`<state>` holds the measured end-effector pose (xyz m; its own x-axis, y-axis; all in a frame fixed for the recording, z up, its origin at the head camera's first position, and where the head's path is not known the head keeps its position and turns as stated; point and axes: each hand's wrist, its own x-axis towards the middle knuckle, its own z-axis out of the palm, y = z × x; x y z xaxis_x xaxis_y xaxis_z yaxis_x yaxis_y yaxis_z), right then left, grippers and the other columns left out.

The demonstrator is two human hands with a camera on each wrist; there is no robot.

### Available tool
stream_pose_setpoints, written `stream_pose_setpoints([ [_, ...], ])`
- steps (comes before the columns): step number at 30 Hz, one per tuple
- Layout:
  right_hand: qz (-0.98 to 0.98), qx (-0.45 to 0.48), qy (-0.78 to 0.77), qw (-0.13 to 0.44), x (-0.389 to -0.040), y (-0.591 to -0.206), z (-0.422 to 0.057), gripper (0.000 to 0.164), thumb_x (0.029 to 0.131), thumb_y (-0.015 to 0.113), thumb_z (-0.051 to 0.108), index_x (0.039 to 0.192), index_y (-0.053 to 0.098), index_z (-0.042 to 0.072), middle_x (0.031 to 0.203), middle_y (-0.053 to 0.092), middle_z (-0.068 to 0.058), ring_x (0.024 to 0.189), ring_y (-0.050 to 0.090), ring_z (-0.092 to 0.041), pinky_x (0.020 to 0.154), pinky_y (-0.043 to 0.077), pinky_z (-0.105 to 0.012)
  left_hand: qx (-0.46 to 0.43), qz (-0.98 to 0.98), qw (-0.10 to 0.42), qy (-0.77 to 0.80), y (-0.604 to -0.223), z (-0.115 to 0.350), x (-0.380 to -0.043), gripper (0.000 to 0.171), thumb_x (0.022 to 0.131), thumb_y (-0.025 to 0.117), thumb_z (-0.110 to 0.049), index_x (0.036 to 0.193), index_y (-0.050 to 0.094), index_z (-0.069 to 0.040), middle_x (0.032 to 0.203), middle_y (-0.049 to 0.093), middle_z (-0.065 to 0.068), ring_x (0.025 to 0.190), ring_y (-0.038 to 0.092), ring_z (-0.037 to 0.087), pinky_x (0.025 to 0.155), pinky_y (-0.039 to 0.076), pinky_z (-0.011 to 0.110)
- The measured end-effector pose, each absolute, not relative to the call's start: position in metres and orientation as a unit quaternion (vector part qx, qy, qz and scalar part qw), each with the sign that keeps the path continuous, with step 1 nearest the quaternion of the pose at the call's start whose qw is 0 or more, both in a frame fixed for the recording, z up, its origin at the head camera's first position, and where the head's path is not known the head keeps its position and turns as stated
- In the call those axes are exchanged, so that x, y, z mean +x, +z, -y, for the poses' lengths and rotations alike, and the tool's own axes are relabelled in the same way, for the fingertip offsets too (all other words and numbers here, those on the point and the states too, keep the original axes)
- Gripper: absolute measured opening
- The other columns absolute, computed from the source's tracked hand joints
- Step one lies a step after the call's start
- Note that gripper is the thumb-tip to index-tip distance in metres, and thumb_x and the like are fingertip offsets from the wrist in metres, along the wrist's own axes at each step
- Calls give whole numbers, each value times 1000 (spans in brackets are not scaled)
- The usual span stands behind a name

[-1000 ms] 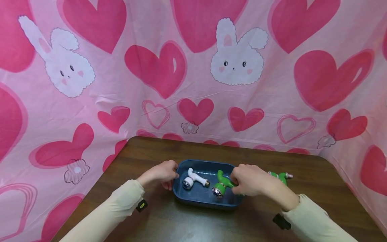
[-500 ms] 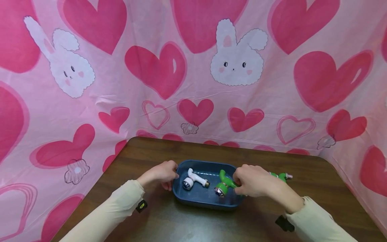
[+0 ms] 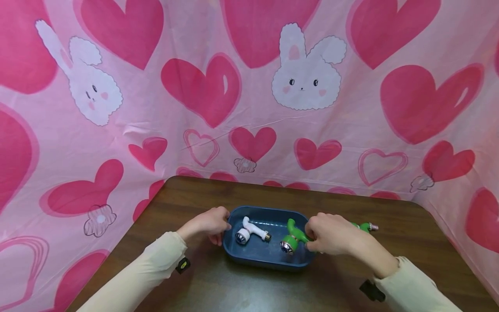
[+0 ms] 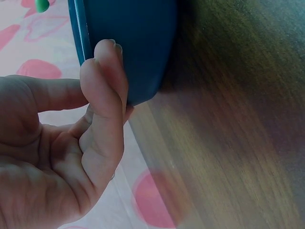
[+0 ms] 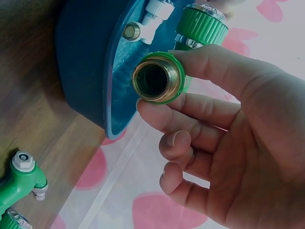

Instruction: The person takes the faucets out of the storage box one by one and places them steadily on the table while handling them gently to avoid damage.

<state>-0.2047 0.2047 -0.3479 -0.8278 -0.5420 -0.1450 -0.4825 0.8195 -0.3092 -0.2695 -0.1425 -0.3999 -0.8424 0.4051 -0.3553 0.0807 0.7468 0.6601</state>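
A dark blue plastic tub (image 3: 265, 263) sits on the table. My left hand (image 3: 208, 223) pinches its left end; in the left wrist view, thumb and fingers (image 4: 102, 95) meet at the rim. My right hand (image 3: 331, 234) holds a green tap (image 3: 291, 242) over the tub's right part, its chrome-capped knob toward me. The right wrist view shows thumb and fingers pinching near the tap's brass threaded end (image 5: 155, 80), which faces that camera. A white tap (image 3: 253, 229) with a brass end lies in the tub's left half.
Another green tap (image 3: 366, 226) lies on the wooden table (image 3: 218, 286) right of the tub, partly hidden behind my right hand. A pink cloth (image 3: 249, 108) with hearts and rabbits hangs around the table's back and sides.
My right hand has shifted slightly right, carrying the green tap with it toward the tub's right end. The left hand, tub and white tap have stayed put.
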Motion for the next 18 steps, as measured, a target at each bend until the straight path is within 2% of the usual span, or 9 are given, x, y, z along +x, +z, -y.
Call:
stream_pose_setpoints([
  [18, -953, -245, -139, 113, -201, -347, -217, 21, 87, 87, 30, 75, 71, 26, 61, 53, 11, 56, 50, -9, 49, 45, -25, 129, -904, 246, 326, -397, 141, -267, 12, 104, 64, -3, 113, 67, 4, 70, 68, 13, 53, 70, 23, 53, 61, 33],
])
